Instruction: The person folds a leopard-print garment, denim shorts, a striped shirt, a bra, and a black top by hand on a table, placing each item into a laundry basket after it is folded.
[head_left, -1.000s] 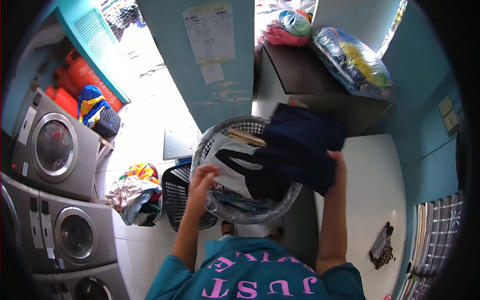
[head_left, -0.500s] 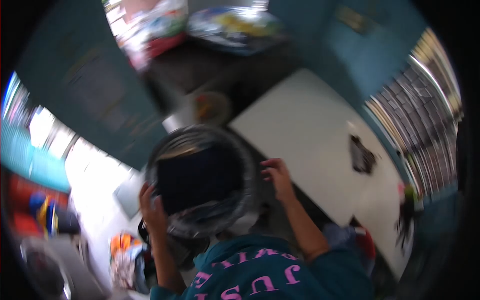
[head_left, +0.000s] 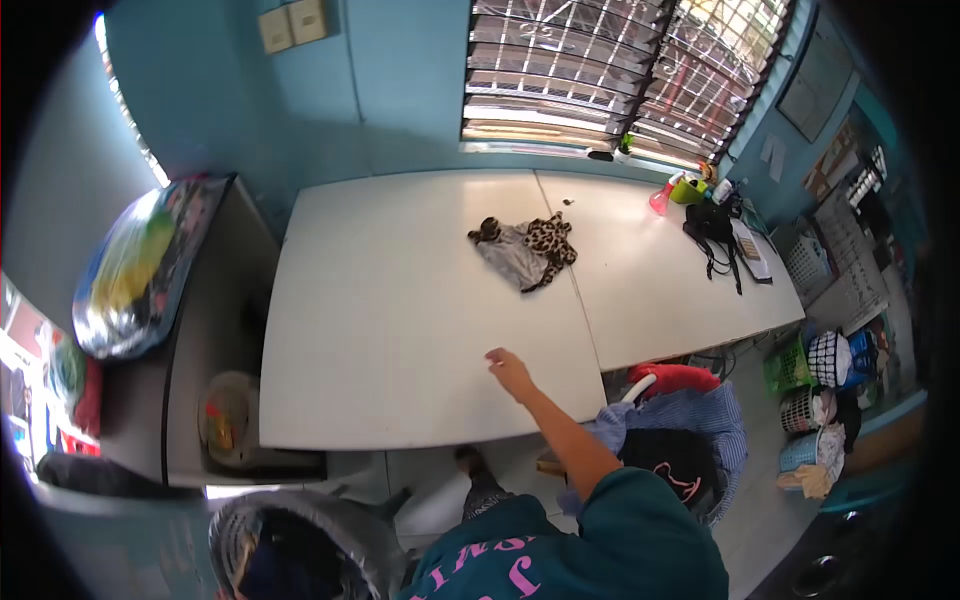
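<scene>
My right hand (head_left: 512,374) reaches over the white table (head_left: 380,330), with nothing in it and its fingers loosely bent and apart. Farther back lies a crumpled leopard-print and grey garment (head_left: 525,252), not touched by the hand. A round container lined with clear plastic (head_left: 375,535) stands at the bottom left, dark cloth (head_left: 290,560) inside it. Of my left hand only a sliver of skin shows by this container at the frame's bottom edge; its fingers are hidden.
A chair with a striped blue cloth (head_left: 735,430) and dark clothes stands by the table's front edge. A black strappy item (head_left: 712,228) and a pink spray bottle (head_left: 660,198) are on the right. Left is a dark cabinet (head_left: 140,400); laundry baskets (head_left: 788,365) line the far right.
My view has turned right toward the table. The plastic-lined container has shifted to the bottom left of view. My right hand has gone from beside it to over the table.
</scene>
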